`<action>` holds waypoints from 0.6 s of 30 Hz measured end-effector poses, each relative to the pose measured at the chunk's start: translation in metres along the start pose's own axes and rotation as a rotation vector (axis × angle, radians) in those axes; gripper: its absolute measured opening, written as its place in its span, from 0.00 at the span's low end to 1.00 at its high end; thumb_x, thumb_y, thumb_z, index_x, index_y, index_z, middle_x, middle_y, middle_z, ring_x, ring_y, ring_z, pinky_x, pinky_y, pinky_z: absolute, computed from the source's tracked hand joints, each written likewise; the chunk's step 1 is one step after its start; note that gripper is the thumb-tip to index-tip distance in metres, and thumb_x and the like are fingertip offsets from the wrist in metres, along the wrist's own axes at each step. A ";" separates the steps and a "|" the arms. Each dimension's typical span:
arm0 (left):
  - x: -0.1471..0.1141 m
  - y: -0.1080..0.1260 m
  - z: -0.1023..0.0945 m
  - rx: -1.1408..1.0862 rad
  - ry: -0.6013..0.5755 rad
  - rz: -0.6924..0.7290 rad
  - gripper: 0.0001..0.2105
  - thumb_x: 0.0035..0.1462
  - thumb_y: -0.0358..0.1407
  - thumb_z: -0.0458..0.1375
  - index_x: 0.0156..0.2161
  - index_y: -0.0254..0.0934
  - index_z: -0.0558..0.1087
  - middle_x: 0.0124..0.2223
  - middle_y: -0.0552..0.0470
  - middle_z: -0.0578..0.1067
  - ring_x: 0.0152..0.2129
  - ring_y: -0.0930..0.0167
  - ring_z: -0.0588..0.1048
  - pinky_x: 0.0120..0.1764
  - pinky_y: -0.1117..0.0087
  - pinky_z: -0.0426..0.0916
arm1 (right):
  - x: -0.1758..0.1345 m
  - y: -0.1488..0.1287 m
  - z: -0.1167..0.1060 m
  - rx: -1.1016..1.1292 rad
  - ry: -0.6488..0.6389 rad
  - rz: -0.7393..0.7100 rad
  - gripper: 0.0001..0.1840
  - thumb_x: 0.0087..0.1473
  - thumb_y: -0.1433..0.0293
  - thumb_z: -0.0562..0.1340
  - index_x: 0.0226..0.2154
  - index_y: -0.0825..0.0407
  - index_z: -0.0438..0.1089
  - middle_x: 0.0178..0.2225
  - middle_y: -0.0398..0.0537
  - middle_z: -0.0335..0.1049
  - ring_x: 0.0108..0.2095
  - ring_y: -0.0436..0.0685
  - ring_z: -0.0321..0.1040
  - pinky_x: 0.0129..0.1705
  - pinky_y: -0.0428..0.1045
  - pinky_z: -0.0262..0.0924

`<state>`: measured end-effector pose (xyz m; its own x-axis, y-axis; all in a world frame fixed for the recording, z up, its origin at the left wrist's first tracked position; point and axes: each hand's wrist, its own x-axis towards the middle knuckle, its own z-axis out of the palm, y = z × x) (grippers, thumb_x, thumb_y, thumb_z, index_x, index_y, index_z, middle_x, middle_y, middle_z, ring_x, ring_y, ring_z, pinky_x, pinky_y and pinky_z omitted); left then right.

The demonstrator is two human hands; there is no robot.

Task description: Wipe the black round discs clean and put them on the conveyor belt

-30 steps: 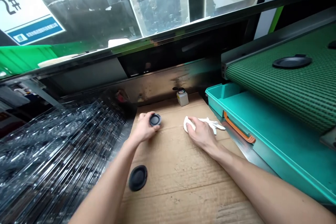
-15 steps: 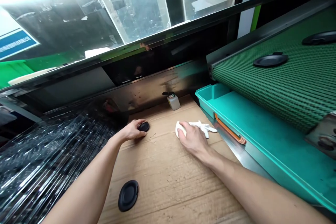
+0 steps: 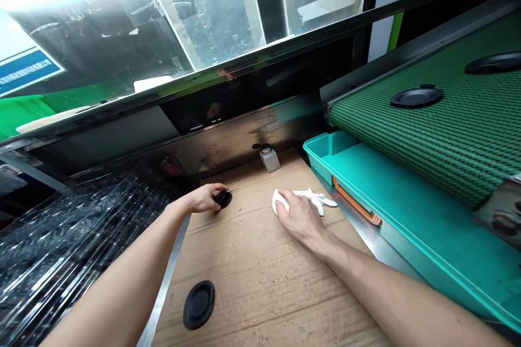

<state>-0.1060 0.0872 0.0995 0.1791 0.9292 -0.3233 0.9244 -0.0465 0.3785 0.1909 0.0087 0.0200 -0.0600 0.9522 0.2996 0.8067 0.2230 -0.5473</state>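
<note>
On the cardboard sheet [image 3: 260,260], my left hand [image 3: 200,199] curls its thumb and fingers around the left side of a small black round plastic lid [image 3: 224,198]. Part of that lid is hidden behind the fingers. My right hand [image 3: 301,218] is closed on a white wad of cloth [image 3: 277,202], pressed against the cardboard. White strips, like glove fingers [image 3: 319,198], stick out beyond this hand. Nearer to me lies a larger black oval plastic lid [image 3: 199,304]. A small whitish bottle [image 3: 270,160] with a dark top stands at the far edge of the cardboard.
Right of the cardboard is a teal tray [image 3: 391,190] with an orange handle [image 3: 356,203]. Above it runs a green conveyor belt [image 3: 456,135] carrying black lids [image 3: 417,97]. Clear plastic-wrapped material [image 3: 81,249] fills the left side. A metal ledge [image 3: 228,141] borders the back.
My left hand has shifted slightly left and its fingers have drawn in on the small lid, which now looks tilted. My right hand and the white cloth have stayed in place.
</note>
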 end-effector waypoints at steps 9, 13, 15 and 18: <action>0.009 -0.004 0.005 0.165 0.061 0.110 0.31 0.38 0.40 0.63 0.53 0.43 0.72 0.55 0.49 0.72 0.51 0.60 0.69 0.53 0.67 0.62 | 0.000 0.000 0.000 -0.004 0.004 -0.006 0.17 0.60 0.62 0.53 0.49 0.44 0.68 0.32 0.47 0.75 0.34 0.60 0.71 0.33 0.50 0.53; 0.008 -0.008 0.004 0.164 0.128 0.079 0.31 0.42 0.45 0.61 0.54 0.38 0.71 0.52 0.47 0.74 0.47 0.60 0.72 0.50 0.66 0.65 | 0.000 -0.001 -0.001 0.015 -0.015 0.005 0.16 0.61 0.63 0.52 0.49 0.45 0.68 0.33 0.47 0.75 0.34 0.60 0.71 0.35 0.49 0.53; 0.009 -0.011 0.005 0.165 0.173 0.054 0.31 0.44 0.47 0.60 0.55 0.37 0.69 0.53 0.45 0.73 0.48 0.60 0.72 0.51 0.66 0.65 | 0.000 -0.001 -0.001 0.026 -0.018 0.004 0.16 0.61 0.63 0.52 0.49 0.45 0.68 0.34 0.47 0.75 0.35 0.60 0.71 0.35 0.49 0.54; 0.008 -0.013 0.008 0.168 0.164 0.012 0.31 0.42 0.46 0.61 0.53 0.37 0.70 0.51 0.45 0.74 0.46 0.60 0.74 0.50 0.66 0.66 | 0.000 -0.002 -0.001 0.034 -0.021 -0.011 0.16 0.61 0.63 0.52 0.49 0.46 0.67 0.34 0.48 0.75 0.35 0.60 0.71 0.35 0.49 0.54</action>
<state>-0.1136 0.0920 0.0850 0.1461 0.9747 -0.1692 0.9680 -0.1056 0.2277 0.1898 0.0086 0.0216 -0.0809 0.9537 0.2897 0.7852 0.2400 -0.5708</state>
